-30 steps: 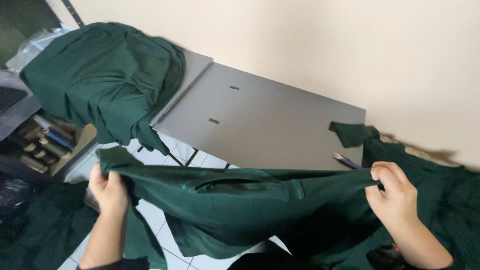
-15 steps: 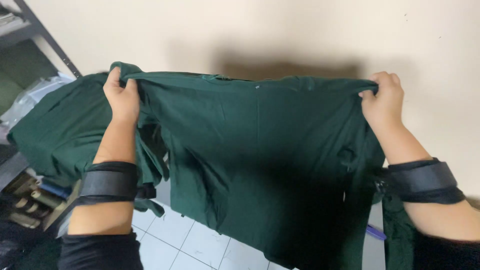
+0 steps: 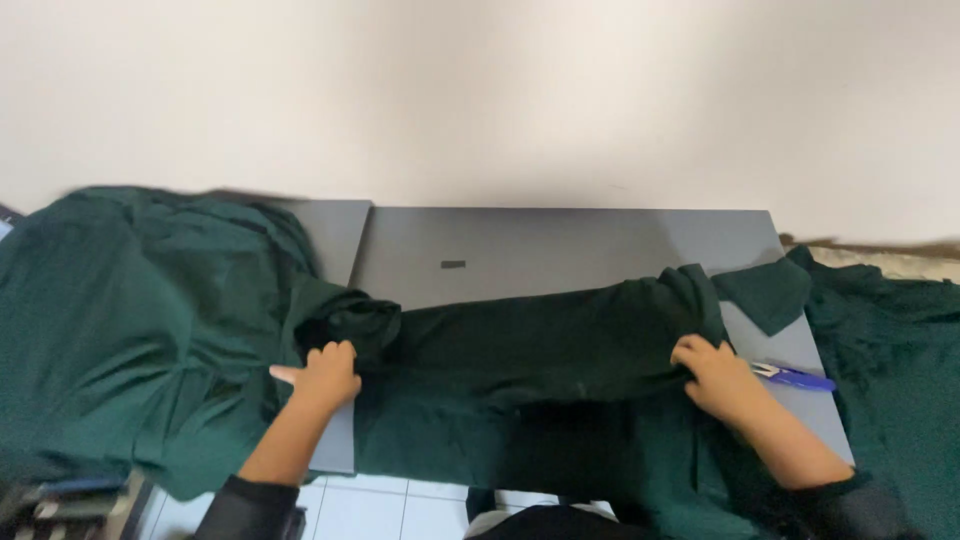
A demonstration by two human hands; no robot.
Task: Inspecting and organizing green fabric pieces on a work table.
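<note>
Head view: both hands (image 3: 322,374) (curled) on green garment (image 3: 530,345)

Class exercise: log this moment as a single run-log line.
left hand: grips green garment | right hand: grips its other end | garment: bunched across grey table | blue pen: beside right hand

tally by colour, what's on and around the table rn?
Dark green: 3 - garment under left hand and right hand, fabric pile at left, fabric heap at right
Grey: 1 - table
Blue: 1 - pen
Total: 5
</note>
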